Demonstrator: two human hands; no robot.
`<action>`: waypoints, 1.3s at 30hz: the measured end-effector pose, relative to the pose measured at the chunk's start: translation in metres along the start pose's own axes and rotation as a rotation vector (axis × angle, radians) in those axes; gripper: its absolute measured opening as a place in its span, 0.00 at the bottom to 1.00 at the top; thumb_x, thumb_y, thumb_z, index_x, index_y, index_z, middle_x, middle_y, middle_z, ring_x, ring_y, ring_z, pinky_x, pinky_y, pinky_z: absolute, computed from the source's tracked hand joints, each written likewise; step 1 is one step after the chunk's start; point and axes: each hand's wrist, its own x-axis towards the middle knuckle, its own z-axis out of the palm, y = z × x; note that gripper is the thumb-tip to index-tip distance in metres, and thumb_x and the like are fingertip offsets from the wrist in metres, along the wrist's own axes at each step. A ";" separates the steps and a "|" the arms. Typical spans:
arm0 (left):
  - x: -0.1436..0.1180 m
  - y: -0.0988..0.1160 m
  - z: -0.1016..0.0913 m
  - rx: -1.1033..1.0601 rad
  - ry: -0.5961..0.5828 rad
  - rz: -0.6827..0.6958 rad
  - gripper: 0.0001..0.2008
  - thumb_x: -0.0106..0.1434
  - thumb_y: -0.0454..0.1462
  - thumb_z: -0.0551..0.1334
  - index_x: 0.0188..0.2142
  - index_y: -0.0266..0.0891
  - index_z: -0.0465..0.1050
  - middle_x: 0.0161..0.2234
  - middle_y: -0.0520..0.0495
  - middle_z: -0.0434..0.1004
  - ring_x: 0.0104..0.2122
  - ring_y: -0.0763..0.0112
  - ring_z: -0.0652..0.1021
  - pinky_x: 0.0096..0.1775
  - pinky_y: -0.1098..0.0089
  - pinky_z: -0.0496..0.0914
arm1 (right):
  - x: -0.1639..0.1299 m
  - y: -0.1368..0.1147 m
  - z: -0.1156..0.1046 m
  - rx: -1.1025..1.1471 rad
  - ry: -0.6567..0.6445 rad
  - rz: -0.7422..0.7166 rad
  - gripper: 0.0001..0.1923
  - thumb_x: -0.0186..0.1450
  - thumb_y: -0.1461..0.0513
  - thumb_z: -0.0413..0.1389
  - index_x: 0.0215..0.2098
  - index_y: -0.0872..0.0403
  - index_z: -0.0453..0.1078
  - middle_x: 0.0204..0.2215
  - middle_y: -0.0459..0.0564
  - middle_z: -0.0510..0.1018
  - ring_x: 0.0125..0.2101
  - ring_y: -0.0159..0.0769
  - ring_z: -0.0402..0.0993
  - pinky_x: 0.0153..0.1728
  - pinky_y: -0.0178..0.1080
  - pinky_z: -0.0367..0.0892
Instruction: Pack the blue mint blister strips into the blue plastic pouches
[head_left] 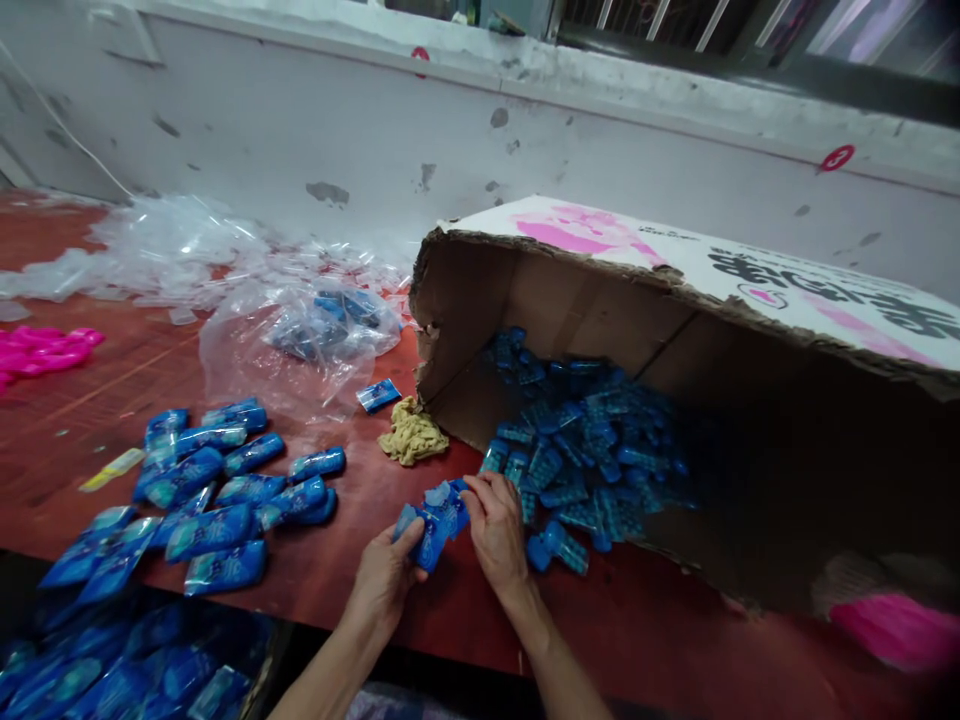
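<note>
— Packets (435, 520), blue ones: a small stack sits between both hands, just above the near edge of the table (315, 580).

— How does each hand grip it?

— The left hand (382, 580) is curled around the stack's lower end, thumb on top and fingers under it. The right hand (495, 530) is closed on the upper end, fingertips pinching the top packets. Both hands have hold of the same stack.

— What lies around them?

— Just right of the right hand, a heap of blue packs (585, 450) spills from a cardboard box (675, 340) lying on its side with its open mouth toward the person. The nearest loose packs lie close to the right hand's knuckles. The box's upper face is white with pink and black print.

— And to the left?

— Filled blue bags (225, 490) lie in rough rows on the red table, well apart from the hands. More of them pile in a bin (135, 670) below the table's near edge. A crumpled yellow cloth (411, 435) rests by the box's corner, with one loose packet beside it. Farther back, clear bags (225, 260) are strewn along the wall (375, 130), one holding blue packets. Pink items (41, 350) lie at the far left edge.
</note>
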 end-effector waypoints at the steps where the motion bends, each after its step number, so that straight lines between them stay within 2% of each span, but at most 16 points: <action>1: 0.002 -0.002 0.002 0.013 0.005 0.027 0.12 0.42 0.39 0.68 0.23 0.34 0.70 0.15 0.55 0.68 0.13 0.80 0.65 0.13 0.78 0.59 | -0.004 -0.001 0.000 0.160 -0.012 0.082 0.13 0.62 0.62 0.50 0.44 0.53 0.69 0.38 0.52 0.73 0.37 0.37 0.68 0.39 0.39 0.62; 4: 0.005 -0.005 0.006 0.120 0.024 0.148 0.13 0.43 0.41 0.68 0.25 0.33 0.72 0.16 0.54 0.69 0.14 0.81 0.65 0.16 0.79 0.59 | -0.014 -0.003 0.006 0.598 -0.164 0.309 0.13 0.55 0.61 0.56 0.39 0.55 0.71 0.27 0.46 0.74 0.24 0.31 0.67 0.27 0.33 0.64; 6: 0.005 -0.007 0.008 0.193 0.033 0.213 0.14 0.43 0.42 0.67 0.26 0.33 0.73 0.16 0.55 0.69 0.14 0.81 0.65 0.17 0.79 0.58 | -0.018 -0.005 0.013 0.701 -0.221 0.355 0.07 0.55 0.62 0.55 0.30 0.57 0.72 0.19 0.42 0.70 0.19 0.28 0.63 0.22 0.31 0.61; 9: 0.007 -0.008 0.012 0.160 -0.011 0.218 0.13 0.44 0.42 0.66 0.25 0.34 0.72 0.15 0.55 0.68 0.14 0.80 0.65 0.18 0.78 0.58 | -0.020 -0.006 0.022 0.715 -0.184 0.361 0.09 0.57 0.62 0.50 0.21 0.57 0.67 0.14 0.40 0.64 0.16 0.26 0.58 0.19 0.29 0.57; 16: 0.007 -0.009 0.020 0.017 -0.082 0.159 0.14 0.44 0.43 0.66 0.21 0.35 0.67 0.13 0.57 0.64 0.13 0.81 0.62 0.16 0.77 0.57 | -0.024 -0.004 0.029 0.675 -0.103 0.349 0.11 0.59 0.59 0.49 0.21 0.55 0.61 0.17 0.40 0.63 0.19 0.28 0.58 0.20 0.30 0.55; 25: 0.002 -0.008 0.022 0.021 -0.058 0.143 0.15 0.42 0.43 0.67 0.19 0.35 0.67 0.13 0.57 0.64 0.13 0.80 0.63 0.14 0.77 0.57 | -0.030 -0.011 0.022 0.611 -0.079 0.331 0.11 0.61 0.59 0.47 0.22 0.53 0.60 0.17 0.40 0.62 0.20 0.28 0.57 0.21 0.31 0.52; 29: -0.002 -0.004 0.020 -0.001 -0.175 0.076 0.15 0.43 0.44 0.67 0.20 0.34 0.68 0.14 0.55 0.66 0.13 0.80 0.64 0.14 0.77 0.59 | -0.030 -0.010 0.017 0.610 -0.063 0.341 0.12 0.61 0.59 0.47 0.20 0.53 0.57 0.16 0.39 0.60 0.19 0.28 0.55 0.21 0.31 0.52; 31: -0.004 -0.001 0.019 -0.008 -0.224 0.050 0.15 0.43 0.43 0.68 0.20 0.34 0.68 0.14 0.54 0.66 0.13 0.80 0.65 0.14 0.77 0.59 | -0.030 -0.010 0.015 0.616 -0.065 0.340 0.13 0.61 0.58 0.47 0.20 0.53 0.56 0.16 0.39 0.59 0.19 0.28 0.55 0.22 0.31 0.53; 36: -0.006 0.002 0.017 0.001 -0.193 0.034 0.15 0.42 0.43 0.68 0.21 0.34 0.68 0.14 0.54 0.68 0.12 0.80 0.66 0.14 0.78 0.58 | -0.029 -0.012 0.013 0.670 -0.122 0.334 0.16 0.62 0.54 0.43 0.21 0.53 0.56 0.17 0.40 0.59 0.19 0.28 0.56 0.21 0.30 0.56; 39: -0.006 0.001 0.015 0.030 -0.169 0.006 0.16 0.41 0.44 0.68 0.22 0.34 0.68 0.13 0.55 0.68 0.11 0.80 0.66 0.13 0.79 0.57 | -0.025 -0.011 0.011 0.689 -0.172 0.320 0.13 0.60 0.55 0.46 0.24 0.54 0.60 0.17 0.40 0.62 0.19 0.27 0.58 0.21 0.30 0.58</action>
